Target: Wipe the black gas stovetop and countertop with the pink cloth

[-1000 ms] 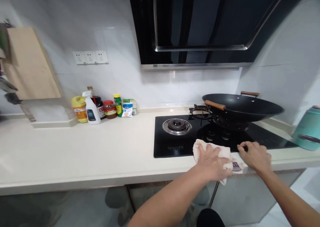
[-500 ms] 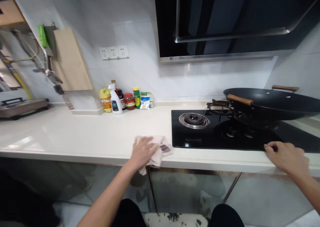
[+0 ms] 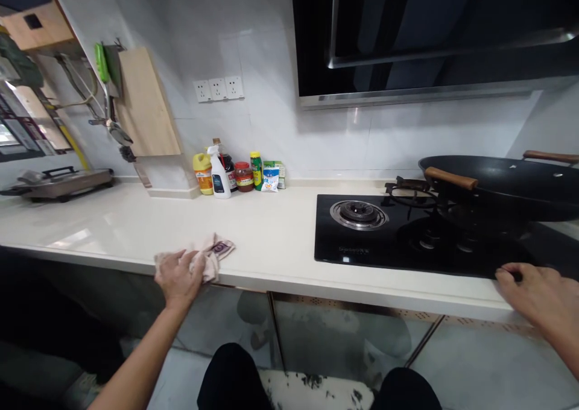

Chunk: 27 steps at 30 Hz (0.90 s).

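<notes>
My left hand (image 3: pixel 180 277) presses a pale pink cloth (image 3: pixel 208 266) against the white countertop (image 3: pixel 266 241), close to its front edge. The fingers lie over the bunched cloth, and a corner with a purple mark sticks out to the right. On the far right, my right hand (image 3: pixel 538 295) rests at the counter's front edge beside the black gas hob (image 3: pixel 362 241). Its fingers are curled in, thumb against forefinger, with nothing visible in them.
A black wok (image 3: pixel 493 187) with wooden handles sits on the hob's right burner. Against the wall stand a white spray bottle (image 3: pixel 219 175), a yellow jug (image 3: pixel 203 175), a red-lidded jar (image 3: pixel 243 178) and packets. The range hood (image 3: pixel 407 48) hangs above; a cutting board (image 3: pixel 147 105) hangs left.
My left hand has slid the cloth leftward along the counter's front, away from the hob. My right hand stays at the counter edge. The view has shifted slightly left.
</notes>
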Available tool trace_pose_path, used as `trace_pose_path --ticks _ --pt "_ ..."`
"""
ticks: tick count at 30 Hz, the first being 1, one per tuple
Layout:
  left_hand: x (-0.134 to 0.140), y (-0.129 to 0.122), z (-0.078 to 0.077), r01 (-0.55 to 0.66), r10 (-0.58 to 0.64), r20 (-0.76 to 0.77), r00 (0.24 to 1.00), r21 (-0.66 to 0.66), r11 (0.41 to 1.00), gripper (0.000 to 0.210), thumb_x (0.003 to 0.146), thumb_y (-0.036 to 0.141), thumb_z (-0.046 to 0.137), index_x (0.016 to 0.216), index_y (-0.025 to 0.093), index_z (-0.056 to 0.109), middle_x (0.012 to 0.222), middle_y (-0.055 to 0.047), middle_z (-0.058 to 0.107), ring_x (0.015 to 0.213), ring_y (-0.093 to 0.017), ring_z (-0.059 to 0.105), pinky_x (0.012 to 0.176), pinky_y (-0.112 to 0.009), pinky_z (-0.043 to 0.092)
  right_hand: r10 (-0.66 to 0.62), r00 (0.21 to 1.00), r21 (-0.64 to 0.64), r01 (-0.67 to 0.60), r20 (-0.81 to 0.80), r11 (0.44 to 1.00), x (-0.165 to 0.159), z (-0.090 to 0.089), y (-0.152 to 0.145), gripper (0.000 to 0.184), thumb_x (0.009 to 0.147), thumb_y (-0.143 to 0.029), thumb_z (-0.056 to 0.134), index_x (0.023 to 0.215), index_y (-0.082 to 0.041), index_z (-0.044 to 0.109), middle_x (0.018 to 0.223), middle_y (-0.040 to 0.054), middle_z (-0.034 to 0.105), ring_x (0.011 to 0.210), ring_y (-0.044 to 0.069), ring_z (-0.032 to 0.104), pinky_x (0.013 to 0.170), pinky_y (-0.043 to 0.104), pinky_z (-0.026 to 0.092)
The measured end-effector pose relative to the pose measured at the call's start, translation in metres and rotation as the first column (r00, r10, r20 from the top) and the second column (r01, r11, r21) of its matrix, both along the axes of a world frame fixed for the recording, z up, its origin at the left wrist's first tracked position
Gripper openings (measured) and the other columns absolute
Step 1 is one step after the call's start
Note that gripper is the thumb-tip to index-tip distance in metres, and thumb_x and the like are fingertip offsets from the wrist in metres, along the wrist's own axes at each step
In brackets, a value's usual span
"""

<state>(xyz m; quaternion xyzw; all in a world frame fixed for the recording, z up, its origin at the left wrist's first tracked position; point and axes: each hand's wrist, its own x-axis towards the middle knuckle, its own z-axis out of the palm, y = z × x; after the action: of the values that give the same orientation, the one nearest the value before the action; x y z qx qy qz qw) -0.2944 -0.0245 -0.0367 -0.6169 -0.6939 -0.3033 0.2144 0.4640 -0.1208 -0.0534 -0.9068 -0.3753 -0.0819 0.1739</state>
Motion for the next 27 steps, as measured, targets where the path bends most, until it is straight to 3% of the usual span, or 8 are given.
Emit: trace_pose_path --ticks 2,4,6,8,11,15,21,27 --pt "0.034 -0.011 -0.023 -0.017 0.014 0.048 0.999 0.062 0.998 0.043 0.098 0.041 0.038 0.12 0.016 0.065 0.138 -0.019 0.052 0.134 -0.037 0.041 0.111 -0.059 0.03 -0.004 1.0 0.013 0.004 0.015 1.0 -0.001 -0.001 -0.001 0.05 0.093 -0.047 0.034 0.117 -0.025 0.072 0.131 0.0219 0.056 0.117 0.04 0.046 0.081 0.048 0.034" --pt "0.068 -0.026 -0.04 0.074 -0.077 0.05 0.996 0.058 0.996 0.045 0.095 0.041 0.043 0.13 0.02 0.06 0.146 -0.018 0.048 0.14 -0.038 0.036 0.115 -0.06 0.026 -0.012 1.0 0.02 0.011 0.015 1.0 -0.001 -0.001 -0.002 0.05 0.093 -0.047 0.034 0.118 -0.025 0.071 0.132 0.023 0.055 0.119 0.04 0.045 0.081 0.048 0.034" --pt "0.092 -0.042 -0.048 0.213 -0.214 -0.033 0.976 -0.033 0.976 0.056 0.09 0.045 0.051 0.14 0.021 0.053 0.153 -0.018 0.041 0.145 -0.039 0.029 0.117 -0.061 0.021 -0.013 1.0 0.017 0.013 0.004 1.0 0.0 -0.001 -0.001 0.052 0.093 -0.048 0.032 0.118 -0.025 0.071 0.133 0.0226 0.054 0.12 0.041 0.044 0.082 0.048 0.034" --pt "0.1 -0.055 -0.045 0.341 -0.363 -0.163 0.918 -0.149 0.928 0.07 0.085 0.047 0.059 0.148 0.02 0.045 0.16 -0.019 0.034 0.149 -0.041 0.023 0.119 -0.062 0.015 -0.002 1.0 0.011 0.002 -0.002 1.0 0.002 -0.002 -0.001 0.051 0.092 -0.048 0.033 0.117 -0.025 0.071 0.133 0.0221 0.054 0.118 0.042 0.044 0.082 0.048 0.033" --pt "0.091 -0.063 -0.027 0.403 -0.481 -0.316 0.817 -0.283 0.87 0.073 0.084 0.038 0.064 0.153 0.026 0.04 0.163 -0.018 0.033 0.151 -0.039 0.025 0.12 -0.061 0.012 0.004 1.0 0.035 -0.003 -0.005 0.999 0.007 -0.005 0.0 0.048 0.089 -0.047 0.037 0.114 -0.027 0.073 0.128 0.0247 0.055 0.115 0.042 0.045 0.08 0.049 0.032" --pt "0.075 -0.05 -0.003 0.352 -0.469 -0.353 0.81 -0.347 0.869 0.065 0.081 0.029 0.069 0.143 0.031 0.05 0.154 -0.014 0.048 0.145 -0.037 0.038 0.121 -0.059 0.015 0.002 1.0 0.075 -0.002 0.002 0.997 0.009 -0.01 0.0 0.05 0.088 -0.047 0.037 0.118 -0.025 0.072 0.126 0.028 0.054 0.118 0.042 0.043 0.079 0.049 0.03" --pt "0.044 -0.033 -0.005 0.351 -0.458 -0.345 0.819 -0.33 0.876 0.06 0.077 0.03 0.072 0.134 0.028 0.054 0.152 -0.013 0.049 0.146 -0.034 0.037 0.124 -0.054 0.018 0.003 1.0 0.012 -0.003 0.002 1.0 0.004 -0.005 -0.002 0.051 0.091 -0.048 0.033 0.117 -0.025 0.071 0.13 0.0241 0.053 0.118 0.041 0.043 0.079 0.047 0.03" --pt "0.005 -0.028 0.001 0.208 -0.308 -0.318 0.897 -0.312 0.927 0.054 0.076 0.034 0.066 0.128 0.025 0.055 0.145 -0.015 0.054 0.142 -0.038 0.04 0.12 -0.056 0.021 -0.014 1.0 0.018 0.014 0.012 1.0 -0.003 -0.001 -0.001 0.053 0.093 -0.049 0.03 0.118 -0.025 0.069 0.131 0.0226 0.053 0.117 0.041 0.042 0.078 0.045 0.029"
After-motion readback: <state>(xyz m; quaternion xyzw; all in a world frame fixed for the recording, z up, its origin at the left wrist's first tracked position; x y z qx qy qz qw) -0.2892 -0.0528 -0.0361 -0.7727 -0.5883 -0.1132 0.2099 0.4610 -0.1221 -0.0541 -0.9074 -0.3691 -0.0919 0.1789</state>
